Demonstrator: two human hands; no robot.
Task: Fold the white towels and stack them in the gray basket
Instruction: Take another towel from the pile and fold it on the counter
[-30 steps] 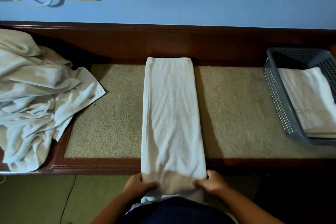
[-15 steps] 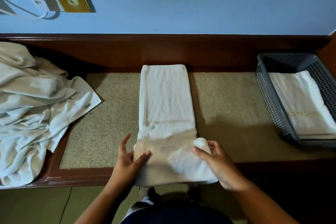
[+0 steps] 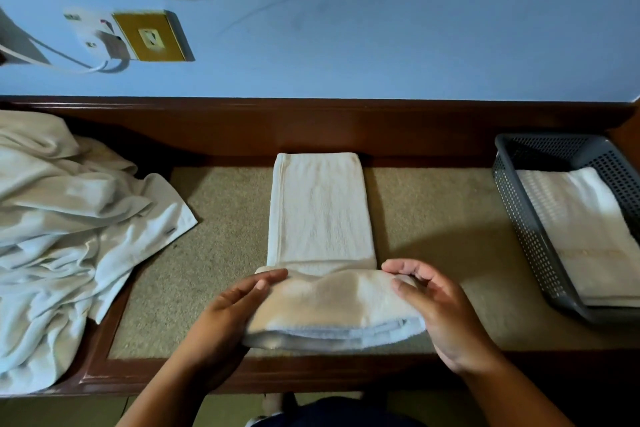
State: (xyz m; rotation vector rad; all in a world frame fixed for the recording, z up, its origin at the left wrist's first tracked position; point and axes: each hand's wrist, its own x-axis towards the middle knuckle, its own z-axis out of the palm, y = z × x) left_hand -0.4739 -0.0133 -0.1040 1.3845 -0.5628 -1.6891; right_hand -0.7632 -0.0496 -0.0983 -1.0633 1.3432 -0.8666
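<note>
Towel (image 3: 320,215), white, long strip on the worktop (image 3: 433,211), near end doubled over. My left hand (image 3: 235,308) and right hand (image 3: 433,302) each pinch a corner of that fold. I judge: carry both corners level to the far edge. Gray basket (image 3: 512,218) stands right, one folded towel (image 3: 588,236) inside.

Head view: looks forward-down, close over table (image 3: 433,218).

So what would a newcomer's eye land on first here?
Probably the long white towel laid down the middle of the table, with the left hand and right hand holding its near end doubled over. Next, the heap of unfolded towels at the left, and the gray basket at the right with a folded towel inside.
</note>
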